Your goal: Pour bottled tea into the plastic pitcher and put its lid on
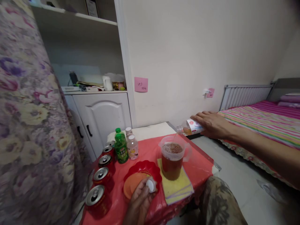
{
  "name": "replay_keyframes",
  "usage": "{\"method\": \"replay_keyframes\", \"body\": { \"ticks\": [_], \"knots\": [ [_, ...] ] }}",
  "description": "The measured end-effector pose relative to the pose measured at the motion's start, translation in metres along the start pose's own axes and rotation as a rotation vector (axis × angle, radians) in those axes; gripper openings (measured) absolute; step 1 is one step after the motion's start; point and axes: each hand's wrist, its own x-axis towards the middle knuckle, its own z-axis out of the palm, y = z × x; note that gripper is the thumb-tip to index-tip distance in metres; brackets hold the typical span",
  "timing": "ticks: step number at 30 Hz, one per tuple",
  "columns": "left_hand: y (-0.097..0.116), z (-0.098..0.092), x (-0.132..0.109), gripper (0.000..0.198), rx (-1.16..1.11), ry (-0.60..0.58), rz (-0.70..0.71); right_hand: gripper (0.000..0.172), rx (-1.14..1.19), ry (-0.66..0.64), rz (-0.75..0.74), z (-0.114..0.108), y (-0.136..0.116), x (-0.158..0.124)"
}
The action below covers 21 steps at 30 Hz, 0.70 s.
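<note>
My right hand (209, 124) is closed around a clear plastic bottle (191, 127) with a white label, tipped on its side. From its mouth a thin stream falls into a clear plastic pitcher (172, 165), which holds brown, foamy liquid. The pitcher stands on a yellow cloth (179, 190). Between the fingertips of my left hand (140, 198) is a white bottle cap (150, 186), just above a red scalloped bowl (153, 167) with an orange lid-like disc (133, 184) in it.
Several red cans (98, 200) line the left edge of the red-covered table (150, 150). Behind them stand green bottles (121, 150) and small clear bottles (132, 148) with white caps. A floral curtain (30, 109) hangs at left, a bed (264, 122) stands at right, and my knee (222, 200) is close to the table's edge.
</note>
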Motion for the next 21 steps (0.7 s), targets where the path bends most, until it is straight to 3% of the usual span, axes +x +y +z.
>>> {"method": "replay_keyframes", "body": {
  "ticks": [21],
  "knots": [
    [0.0004, 0.0047, -0.0029, 0.037, 0.001, 0.045, -0.025, 0.055, 0.012, 0.013, -0.080, 0.0027, -0.0010, 0.0026]
  ]
}}
